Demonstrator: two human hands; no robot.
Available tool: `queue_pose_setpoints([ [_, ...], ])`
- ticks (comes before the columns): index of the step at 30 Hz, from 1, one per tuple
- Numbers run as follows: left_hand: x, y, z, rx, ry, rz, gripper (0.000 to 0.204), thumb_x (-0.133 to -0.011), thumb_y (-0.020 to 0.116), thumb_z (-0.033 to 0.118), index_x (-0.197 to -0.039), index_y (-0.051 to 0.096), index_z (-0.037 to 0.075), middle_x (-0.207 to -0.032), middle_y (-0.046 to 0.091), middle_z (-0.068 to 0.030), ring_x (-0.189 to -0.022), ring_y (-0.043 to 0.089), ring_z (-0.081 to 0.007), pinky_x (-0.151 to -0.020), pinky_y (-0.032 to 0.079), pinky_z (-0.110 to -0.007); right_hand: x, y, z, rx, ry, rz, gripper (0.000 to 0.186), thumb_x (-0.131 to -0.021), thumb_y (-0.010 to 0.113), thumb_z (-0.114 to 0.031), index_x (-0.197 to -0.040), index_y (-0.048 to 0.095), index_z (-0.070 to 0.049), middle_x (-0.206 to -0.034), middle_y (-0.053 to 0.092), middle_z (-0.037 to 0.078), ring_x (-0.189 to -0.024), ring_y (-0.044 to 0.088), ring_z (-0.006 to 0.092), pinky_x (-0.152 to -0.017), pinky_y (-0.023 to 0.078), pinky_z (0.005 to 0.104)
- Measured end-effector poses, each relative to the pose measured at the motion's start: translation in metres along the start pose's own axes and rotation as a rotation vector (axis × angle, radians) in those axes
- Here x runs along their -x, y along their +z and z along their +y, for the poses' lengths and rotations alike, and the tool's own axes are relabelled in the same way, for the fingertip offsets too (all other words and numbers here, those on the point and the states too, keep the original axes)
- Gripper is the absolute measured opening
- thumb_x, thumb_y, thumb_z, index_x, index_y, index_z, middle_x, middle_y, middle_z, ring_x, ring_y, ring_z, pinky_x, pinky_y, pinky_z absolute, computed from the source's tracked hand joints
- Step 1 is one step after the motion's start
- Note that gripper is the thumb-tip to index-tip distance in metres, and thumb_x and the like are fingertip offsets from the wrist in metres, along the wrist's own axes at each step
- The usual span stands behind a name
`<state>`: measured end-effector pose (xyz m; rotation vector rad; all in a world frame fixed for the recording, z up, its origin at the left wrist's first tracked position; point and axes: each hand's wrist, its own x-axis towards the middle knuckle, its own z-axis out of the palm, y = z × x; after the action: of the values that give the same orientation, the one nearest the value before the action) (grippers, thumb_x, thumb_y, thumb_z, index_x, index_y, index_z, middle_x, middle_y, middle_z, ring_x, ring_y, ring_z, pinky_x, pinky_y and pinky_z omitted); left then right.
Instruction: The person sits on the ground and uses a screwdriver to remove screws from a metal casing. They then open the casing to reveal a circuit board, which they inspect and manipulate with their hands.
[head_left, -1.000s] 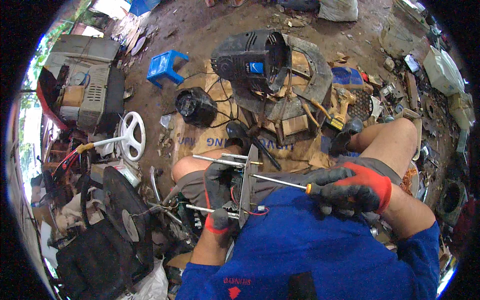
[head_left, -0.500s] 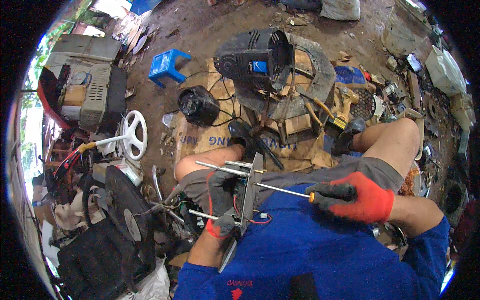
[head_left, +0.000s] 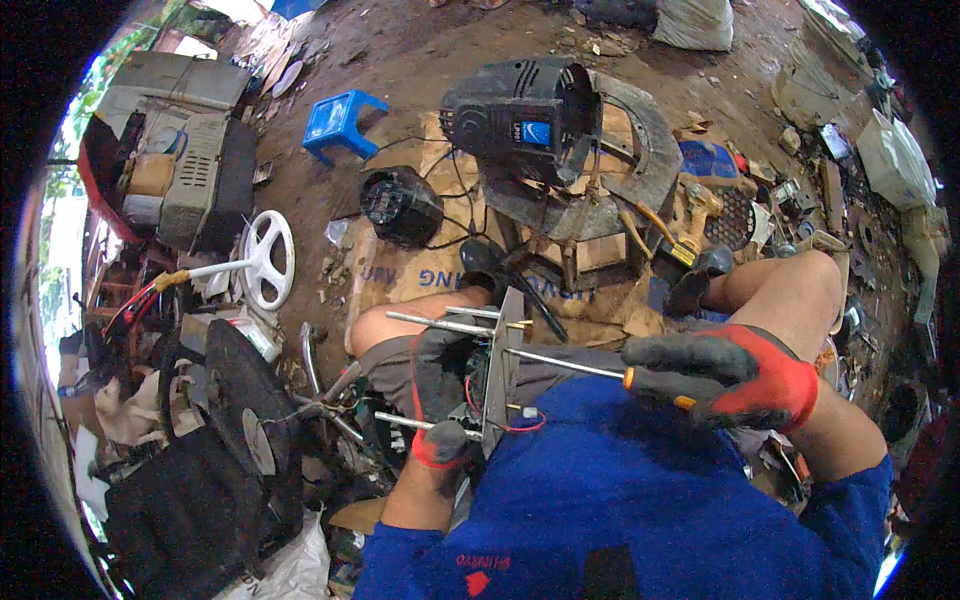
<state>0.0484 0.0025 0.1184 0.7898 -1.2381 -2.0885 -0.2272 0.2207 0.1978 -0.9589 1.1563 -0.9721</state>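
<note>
My left hand [head_left: 435, 390] in a black-and-red glove grips a grey plate assembly [head_left: 500, 400] held upright, with metal rods [head_left: 440, 322] sticking out, a dark part partly hidden behind my fingers and a red wire with a small white connector [head_left: 530, 415]. My right hand [head_left: 725, 375], gloved the same way, holds a screwdriver [head_left: 560, 365] by its orange-and-black handle, fingers lying along it. The tip meets the plate's right face; the exact contact point is too small to make out. Both hands are above my lap and blue shirt.
Ahead on cardboard [head_left: 410, 275] lie a black motor housing [head_left: 520, 120], a smaller black unit [head_left: 400, 205] and a yellow cordless drill [head_left: 690, 240]. A blue stool [head_left: 340, 125] stands beyond. At left are a white-wheeled pole [head_left: 270, 235] and black scrap [head_left: 190, 510]; scrap crowds the right.
My right hand turned and shifted on the screwdriver handle, its fingers now more stretched along it than half a second ago. The plate in my left hand moved slightly, ending a little higher.
</note>
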Motion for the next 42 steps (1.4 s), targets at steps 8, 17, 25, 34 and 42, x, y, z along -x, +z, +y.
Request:
queue_pose_setpoints([
  [8,0.002,0.036,0.041,-0.275,0.101,-0.096,0.044,-0.095,0.064,0.036,-0.104,0.07,-0.006,-0.089,0.07,-0.0044,-0.078,0.066,-0.0123,-0.067,0.053,-0.026,0.009,0.016,-0.009,-0.097,0.072,0.0,0.045,-0.098,0.061,-0.006,-0.142,0.056,0.0,-0.121,0.067,0.006,-0.097,0.064,0.0112,-0.078,0.051,0.025],
  [17,-0.002,0.069,0.072,-0.526,0.117,-0.195,0.049,-0.093,0.067,0.04,-0.104,0.07,-0.008,-0.086,0.07,-0.004,-0.075,0.066,-0.0116,-0.063,0.053,-0.024,0.013,0.033,-0.024,-0.128,0.21,0.049,0.049,-0.091,0.07,-0.009,-0.139,0.061,-0.005,-0.12,0.073,0.006,-0.105,0.066,0.0143,-0.095,0.051,0.0312],
  [25,-0.007,0.069,0.069,-0.576,0.154,-0.195,0.054,-0.088,0.069,0.045,-0.103,0.068,-0.007,-0.088,0.067,-0.0034,-0.077,0.063,-0.0118,-0.064,0.051,-0.024,0.021,0.04,-0.017,0.659,-0.168,0.133,0.051,-0.081,0.075,-0.019,-0.13,0.066,-0.009,-0.115,0.071,0.012,-0.093,0.071,0.0264,-0.082,0.057,0.0371],
  [34,-0.008,0.013,0.007,-0.217,0.229,-0.254,0.1,-0.069,0.073,0.075,-0.129,0.053,-0.003,-0.119,0.057,-0.01,-0.108,0.057,-0.0187,-0.089,0.049,-0.031,-0.008,0.017,-0.011,0.58,0.041,0.219,0.039,-0.08,0.071,-0.025,-0.113,0.069,-0.004,-0.099,0.07,0.022,-0.089,0.07,0.0373,-0.076,0.056,0.0473],
  [42,-0.017,-0.002,-0.053,-0.196,0.228,-0.209,0.061,-0.098,0.052,0.058,-0.13,0.058,0.006,-0.123,0.064,-0.0072,-0.105,0.065,-0.02,-0.088,0.056,-0.038,-0.017,0.01,0.028,1.113,-0.226,0.334,0.045,-0.075,0.076,-0.028,-0.114,0.069,-0.005,-0.113,0.07,0.014,-0.1,0.068,0.0337,-0.084,0.057,0.044],
])
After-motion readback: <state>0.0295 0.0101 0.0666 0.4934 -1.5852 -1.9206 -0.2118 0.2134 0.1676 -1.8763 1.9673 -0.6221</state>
